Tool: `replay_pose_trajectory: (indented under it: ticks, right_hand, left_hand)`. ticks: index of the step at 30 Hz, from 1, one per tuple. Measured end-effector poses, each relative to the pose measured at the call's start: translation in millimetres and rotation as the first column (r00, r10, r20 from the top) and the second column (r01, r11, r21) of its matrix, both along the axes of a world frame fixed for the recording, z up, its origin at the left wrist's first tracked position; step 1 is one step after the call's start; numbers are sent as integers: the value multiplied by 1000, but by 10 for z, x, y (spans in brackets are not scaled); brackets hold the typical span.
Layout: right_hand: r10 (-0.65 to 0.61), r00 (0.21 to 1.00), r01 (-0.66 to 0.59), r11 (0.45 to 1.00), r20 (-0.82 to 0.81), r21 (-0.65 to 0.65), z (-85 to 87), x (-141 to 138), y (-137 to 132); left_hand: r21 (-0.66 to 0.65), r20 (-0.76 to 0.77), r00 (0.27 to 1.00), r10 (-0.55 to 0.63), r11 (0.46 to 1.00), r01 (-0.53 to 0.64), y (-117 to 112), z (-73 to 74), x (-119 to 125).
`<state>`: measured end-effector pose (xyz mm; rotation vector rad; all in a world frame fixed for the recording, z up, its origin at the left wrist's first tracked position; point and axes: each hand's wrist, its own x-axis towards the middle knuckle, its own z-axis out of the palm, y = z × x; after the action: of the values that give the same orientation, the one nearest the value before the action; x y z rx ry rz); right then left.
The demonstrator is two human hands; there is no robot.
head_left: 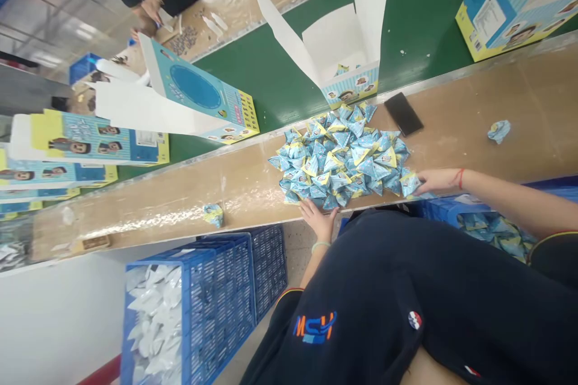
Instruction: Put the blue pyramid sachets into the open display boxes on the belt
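Note:
A heap of small blue and yellow triangular packets lies on the brown work surface in front of me. My left hand is at the near edge of the heap, its fingers spread against the packets and the table edge. At the heap's right end, my right hand has its fingertips closed on one triangular packet; part of the grip is hidden. Just beyond the heap stands an open printed carton with raised white flaps and a few packets inside.
A black phone lies right of the heap. Crumpled wrappers rest on the surface. More cartons line the green belt. Blue crates with white pouches stand below left; a packet-filled bin is below right. Another person works opposite.

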<state>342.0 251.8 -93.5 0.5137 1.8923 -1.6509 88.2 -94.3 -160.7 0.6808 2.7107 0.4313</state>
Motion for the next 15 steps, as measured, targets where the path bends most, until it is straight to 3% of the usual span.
replay_pose_trajectory:
  ticks: [4,9,12,15]
  right_hand:
    - [-219,975,219,976,-32,3,148,-54,-54]
    - [-520,847,516,854,-112,-63,299,-242,-174]
    - [-513,839,513,857,-180,-51,408,-375,-231]
    - [-405,880,442,889,-247,117,478,-479,-249]
  left_hand:
    - [17,-7,999,52,999,-52,147,-52,-20]
    - [21,10,1000,26,999,-26,29,-44,-9]
    - [32,-61,989,136,990,-135,-57,57,-130]
    - [134,-176,943,283,956,-262,-13,294,-343]
